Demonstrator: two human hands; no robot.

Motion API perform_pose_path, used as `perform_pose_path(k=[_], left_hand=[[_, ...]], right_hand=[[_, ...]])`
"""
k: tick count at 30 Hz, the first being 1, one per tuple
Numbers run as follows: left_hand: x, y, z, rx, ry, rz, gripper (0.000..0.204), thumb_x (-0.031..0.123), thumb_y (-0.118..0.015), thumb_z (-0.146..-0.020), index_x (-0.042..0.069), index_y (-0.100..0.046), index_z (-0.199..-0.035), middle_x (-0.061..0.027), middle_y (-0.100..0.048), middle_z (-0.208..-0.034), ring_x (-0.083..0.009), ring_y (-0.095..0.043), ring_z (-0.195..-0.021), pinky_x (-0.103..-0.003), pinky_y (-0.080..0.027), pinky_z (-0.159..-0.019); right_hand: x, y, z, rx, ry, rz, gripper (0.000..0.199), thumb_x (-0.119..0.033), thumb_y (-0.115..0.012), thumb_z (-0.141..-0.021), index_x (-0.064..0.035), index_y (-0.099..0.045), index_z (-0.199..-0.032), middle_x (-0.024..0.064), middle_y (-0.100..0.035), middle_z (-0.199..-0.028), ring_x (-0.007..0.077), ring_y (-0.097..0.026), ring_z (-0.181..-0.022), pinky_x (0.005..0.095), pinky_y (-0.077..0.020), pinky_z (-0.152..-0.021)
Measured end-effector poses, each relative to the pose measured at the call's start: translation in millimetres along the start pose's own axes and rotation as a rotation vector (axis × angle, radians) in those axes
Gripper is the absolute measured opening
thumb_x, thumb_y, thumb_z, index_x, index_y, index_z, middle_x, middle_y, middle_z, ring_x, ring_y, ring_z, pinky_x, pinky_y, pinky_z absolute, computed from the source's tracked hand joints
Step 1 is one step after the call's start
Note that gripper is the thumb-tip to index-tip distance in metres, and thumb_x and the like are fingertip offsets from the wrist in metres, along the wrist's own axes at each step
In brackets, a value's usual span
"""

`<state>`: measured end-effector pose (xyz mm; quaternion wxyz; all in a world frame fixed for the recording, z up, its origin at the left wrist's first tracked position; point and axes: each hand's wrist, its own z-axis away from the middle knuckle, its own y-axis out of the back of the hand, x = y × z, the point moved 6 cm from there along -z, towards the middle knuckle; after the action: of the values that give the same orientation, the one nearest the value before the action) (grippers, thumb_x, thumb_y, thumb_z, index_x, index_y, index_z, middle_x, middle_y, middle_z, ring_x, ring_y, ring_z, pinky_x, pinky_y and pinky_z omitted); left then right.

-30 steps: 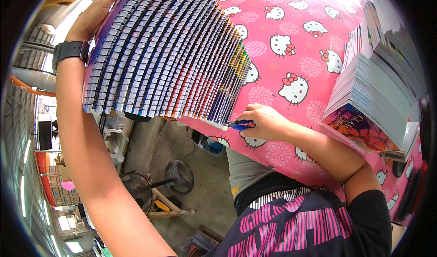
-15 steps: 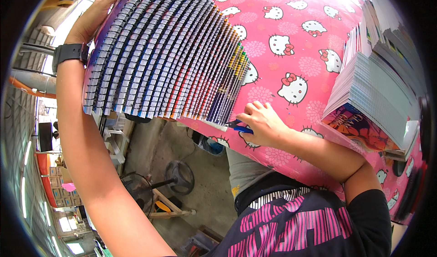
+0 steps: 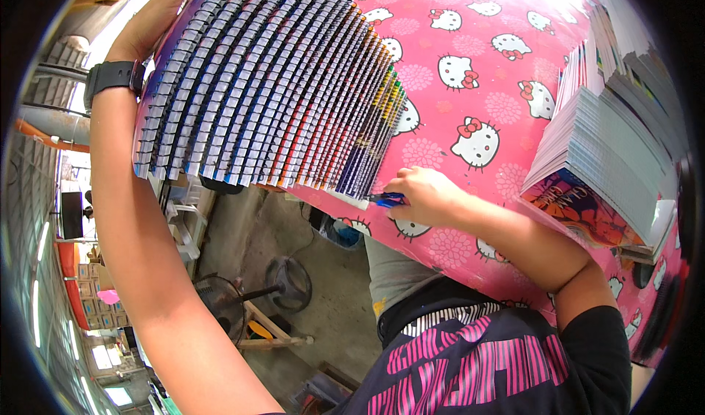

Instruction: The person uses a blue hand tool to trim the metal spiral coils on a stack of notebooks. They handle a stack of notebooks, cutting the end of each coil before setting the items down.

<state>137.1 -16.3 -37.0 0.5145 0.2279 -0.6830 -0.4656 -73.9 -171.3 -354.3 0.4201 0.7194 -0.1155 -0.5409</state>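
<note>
A long fanned row of thin booklets [image 3: 264, 92] with printed edges lies across a table covered in a pink cartoon-cat cloth [image 3: 470, 55]. My left hand [image 3: 150, 18] presses on the far left end of the row; a black watch sits on that wrist. My right hand [image 3: 426, 195] is closed around a blue marker [image 3: 385, 199], its tip touching the edge of the nearest booklets at the row's right end.
A thick stack of printed booklets [image 3: 595, 158] stands at the right on the table, with more stacks behind it. Below the table edge are a floor fan [image 3: 290, 283], a wooden stand [image 3: 268, 330] and stacked boxes at far left.
My right hand with the marker has shifted slightly along the right end of the fanned row. My left hand has stayed in place.
</note>
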Motion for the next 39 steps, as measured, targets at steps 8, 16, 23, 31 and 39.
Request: perform_pose_path(k=[8, 16, 23, 31, 39], left_hand=[[54, -30, 39, 0.121, -0.152, -0.244, 0.057, 0.048, -0.030, -0.099, 0.003, -0.057, -0.120, -0.0140, -0.061, -0.115, -0.0200, -0.057, -0.105, -0.032, -0.044, -0.093], [61, -39, 41, 0.036, -0.080, -0.103, 0.058, 0.050, -0.035, -0.097, 0.002, -0.057, -0.121, -0.0142, -0.059, -0.116, -0.0189, -0.055, -0.106, -0.029, -0.044, -0.093], [24, -18, 15, -0.010, 0.040, 0.131, 0.053, 0.046, -0.038, -0.097, 0.002, -0.057, -0.120, -0.0123, -0.059, -0.116, -0.0174, -0.055, -0.103, -0.028, -0.044, -0.090], [31, -18, 22, 0.120, 0.001, 0.042, 0.046, 0.040, -0.040, -0.098, 0.005, -0.058, -0.121, -0.0151, -0.060, -0.118, -0.0208, -0.056, -0.107, -0.033, -0.042, -0.095], [10, -8, -7, -0.054, -0.352, 0.010, 0.059, 0.046, -0.042, -0.096, 0.001, -0.044, -0.134, -0.0116, -0.048, -0.134, -0.0181, -0.042, -0.126, -0.029, -0.030, -0.106]], right_hand=[[22, -7, -29, -0.446, -0.288, -0.314, 0.031, -0.030, -0.061, -0.081, -0.0035, -0.067, -0.096, 0.0153, -0.067, -0.077, 0.0295, -0.067, -0.066, 0.0432, -0.0540, -0.062], [-3, 3, 5, -0.005, -0.062, 0.189, 0.044, -0.031, -0.071, -0.067, -0.0070, -0.063, -0.102, 0.0131, -0.054, -0.098, 0.0296, -0.051, -0.102, 0.0441, -0.0427, -0.083], [0, 2, -8, -0.184, -0.128, 0.060, 0.032, -0.028, -0.068, -0.071, -0.0049, -0.067, -0.093, 0.0131, -0.063, -0.082, 0.0282, -0.062, -0.081, 0.0439, -0.0488, -0.071], [6, -1, -26, -0.576, -0.274, -0.216, 0.038, -0.031, -0.059, -0.082, -0.0004, -0.061, -0.104, 0.0149, -0.065, -0.075, 0.0244, -0.067, -0.065, 0.0391, -0.0547, -0.061], [-7, 0, 38, 0.285, 0.028, 0.398, 0.051, -0.038, -0.068, -0.072, -0.0120, -0.053, -0.113, 0.0124, -0.051, -0.107, 0.0303, -0.047, -0.105, 0.0473, -0.0348, -0.091]])
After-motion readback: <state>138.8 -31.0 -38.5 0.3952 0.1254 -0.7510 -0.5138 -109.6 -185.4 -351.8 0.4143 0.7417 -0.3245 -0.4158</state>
